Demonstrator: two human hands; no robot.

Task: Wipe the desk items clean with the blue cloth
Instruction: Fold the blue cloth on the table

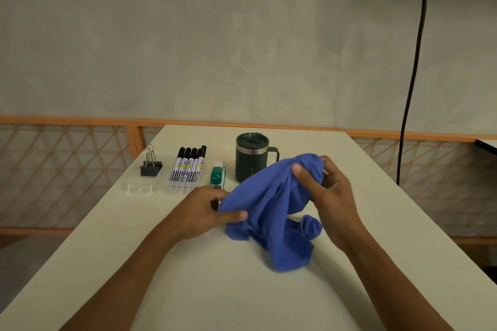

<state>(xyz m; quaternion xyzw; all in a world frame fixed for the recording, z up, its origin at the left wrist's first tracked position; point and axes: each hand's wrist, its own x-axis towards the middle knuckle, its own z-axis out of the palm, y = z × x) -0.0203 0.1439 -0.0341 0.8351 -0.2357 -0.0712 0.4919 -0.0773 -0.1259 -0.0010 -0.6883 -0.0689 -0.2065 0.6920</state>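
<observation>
My left hand (207,212) pinches the left edge of the soft blue fabric cloth (269,212). My right hand (326,192) grips its bunched top above the pale table (242,290), and the cloth's near end trails on the table. At the far side stand the dark green lidded mug (251,158), black-capped markers (188,166) and black binder clips (150,165). I judge most of the wiping remains.

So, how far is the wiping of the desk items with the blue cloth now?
Nothing looks finished yet. In hand: the left hand and the right hand both hold the crumpled blue cloth above the white desk, its lower end resting there. Left to do: the black binder clips, the black-capped markers, the green-and-white correction tape and the dark green lidded mug, all in a row behind.
</observation>
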